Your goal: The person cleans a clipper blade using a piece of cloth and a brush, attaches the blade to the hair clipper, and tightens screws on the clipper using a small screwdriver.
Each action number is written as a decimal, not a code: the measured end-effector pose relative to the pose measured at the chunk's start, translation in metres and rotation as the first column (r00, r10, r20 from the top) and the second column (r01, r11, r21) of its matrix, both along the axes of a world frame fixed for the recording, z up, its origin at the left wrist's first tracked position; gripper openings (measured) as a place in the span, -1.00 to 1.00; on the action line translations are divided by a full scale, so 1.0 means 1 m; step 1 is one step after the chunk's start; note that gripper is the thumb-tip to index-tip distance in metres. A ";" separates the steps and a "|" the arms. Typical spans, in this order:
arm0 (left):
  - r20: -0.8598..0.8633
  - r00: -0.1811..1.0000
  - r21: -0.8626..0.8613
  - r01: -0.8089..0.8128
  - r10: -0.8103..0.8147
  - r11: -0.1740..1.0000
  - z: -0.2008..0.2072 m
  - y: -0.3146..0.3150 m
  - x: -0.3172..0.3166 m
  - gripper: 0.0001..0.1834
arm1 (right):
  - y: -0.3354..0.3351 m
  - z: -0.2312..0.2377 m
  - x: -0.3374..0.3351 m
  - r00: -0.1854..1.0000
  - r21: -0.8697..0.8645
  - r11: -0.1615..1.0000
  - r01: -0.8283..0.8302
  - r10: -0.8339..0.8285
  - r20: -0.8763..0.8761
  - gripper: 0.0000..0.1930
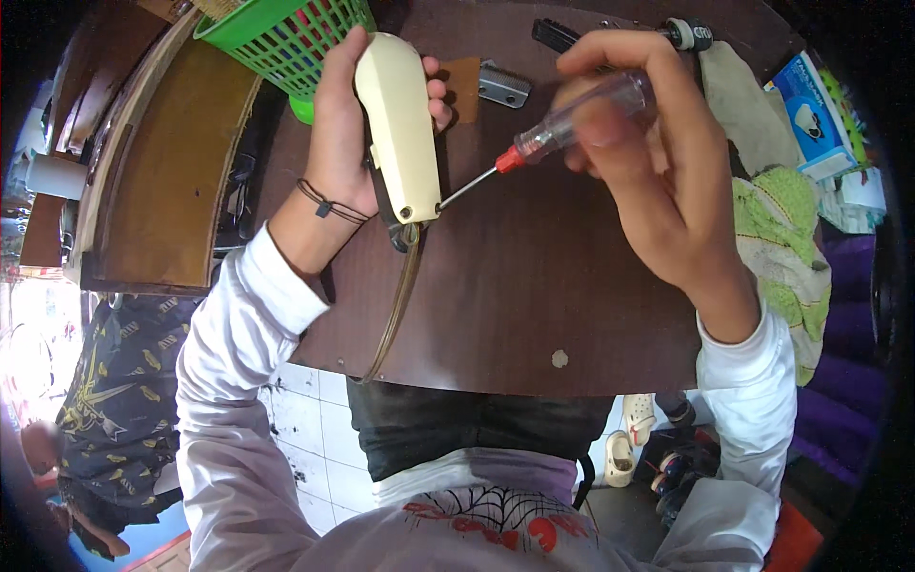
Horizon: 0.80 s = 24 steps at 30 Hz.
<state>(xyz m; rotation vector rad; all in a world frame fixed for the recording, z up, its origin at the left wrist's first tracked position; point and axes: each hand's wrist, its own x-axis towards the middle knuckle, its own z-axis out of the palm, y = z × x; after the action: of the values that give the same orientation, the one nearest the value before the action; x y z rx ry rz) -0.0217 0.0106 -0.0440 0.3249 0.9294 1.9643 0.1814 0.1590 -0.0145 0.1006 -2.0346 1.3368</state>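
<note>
My left hand (pixel 341 133) is wrapped round a cream-coloured hair clipper (pixel 400 114), its cord end toward me. Two screw holes show at that end, and a brownish cord (pixel 396 305) runs from it over the table's front edge. In my right hand (pixel 658 153) is a screwdriver (pixel 543 133) with a clear handle and a red collar. Its tip touches the clipper's right-hand screw hole. A metal clipper blade (pixel 504 86) lies on the table just beyond, beside a small brown piece of card (pixel 464 86).
A green plastic basket (pixel 276 52) stands at the far left of the brown table (pixel 534 286). At the back lies a black comb-like piece (pixel 555 35). To the right are a green-white towel (pixel 782 229) and a blue box (pixel 815 114). Wooden furniture (pixel 162 172) borders the left.
</note>
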 end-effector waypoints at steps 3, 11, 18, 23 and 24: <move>-0.015 1.000 -0.011 0.023 -0.023 1.000 0.003 0.000 0.001 -0.41 | 0.005 0.005 0.007 1.000 0.176 0.984 -0.004 0.008 -0.021 -0.74; 0.019 1.000 0.017 0.022 -0.022 1.000 -0.001 0.002 0.000 -0.39 | 0.007 0.011 0.011 0.989 0.425 0.903 -0.054 0.107 -0.102 -0.68; -0.001 1.000 0.007 0.009 -0.009 1.000 0.000 0.000 0.001 -0.38 | -0.009 0.011 0.010 0.995 0.234 0.970 0.067 -0.048 -0.089 -0.59; 0.000 1.000 -0.001 -0.006 0.006 1.000 0.002 0.002 0.003 -0.38 | 0.015 -0.003 -0.003 0.962 0.255 0.963 -0.087 0.148 -0.229 -0.58; 0.008 1.000 0.008 0.007 -0.007 1.000 0.002 0.001 0.002 -0.39 | 0.015 -0.007 -0.004 0.961 0.253 0.963 -0.091 0.151 -0.230 -0.58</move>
<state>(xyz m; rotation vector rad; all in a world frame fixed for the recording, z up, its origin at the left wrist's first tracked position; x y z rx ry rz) -0.0197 0.0113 -0.0421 0.3240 0.9146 1.9623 0.1779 0.1741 -0.0216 0.4861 -1.9902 1.0819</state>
